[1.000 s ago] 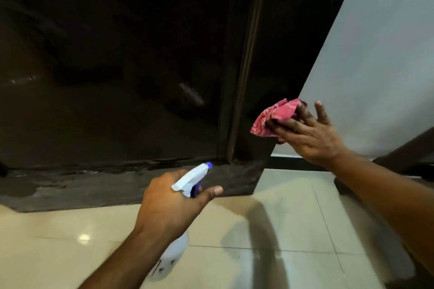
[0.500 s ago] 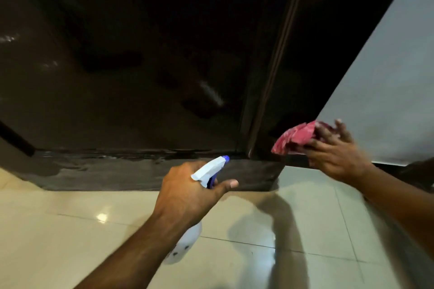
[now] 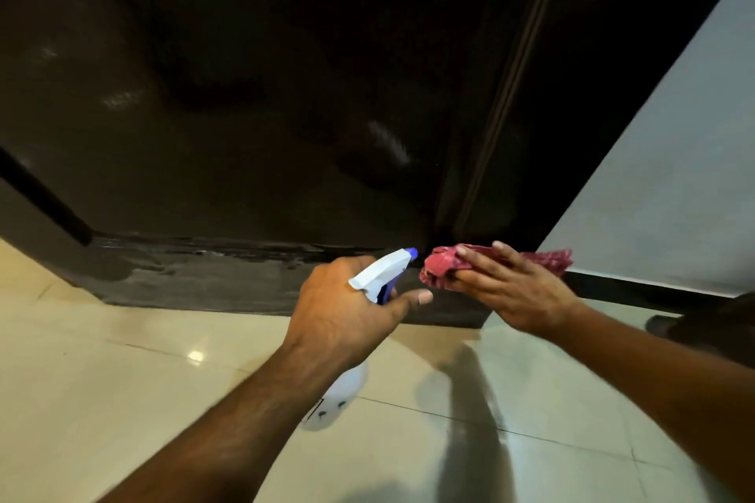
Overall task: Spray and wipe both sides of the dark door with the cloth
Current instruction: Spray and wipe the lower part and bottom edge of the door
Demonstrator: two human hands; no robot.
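Holding the spray bottle (image 3: 380, 272) by its neck, the left hand (image 3: 343, 310) is wrapping round it with the fingers hidden behind the knuckles and the thumb sticking out straight to the right. The white head and blue nozzle tip are pointing up and to the right, toward the bottom corner of the dark door (image 3: 245, 114). The right hand (image 3: 523, 294) is pinching the bunched red cloth (image 3: 439, 263) between its long fingers (image 3: 490, 270), which are lying nearly straight and slightly spread over the top, and a thumb mostly hidden beneath. The cloth is sitting low, just in front of the foot of the door where the panel is meeting its vertical edge strip (image 3: 510, 94). Its long axis is running left to right along the door's bottom line, though whether it is touching the surface cannot be told. Nozzle tip and cloth are lying just beside each other, so the right hand is looking the nearer one to the door, and the broad panel is stretching up and to the left from its fingers. Judging from this, the coming stroke is calling for the cloth to travel upward or leftward, with any spray aimed past the cloth rather than into it. Below, a dark, wet-looking threshold (image 3: 204, 278) is bordering the pale tiled floor (image 3: 122, 380).
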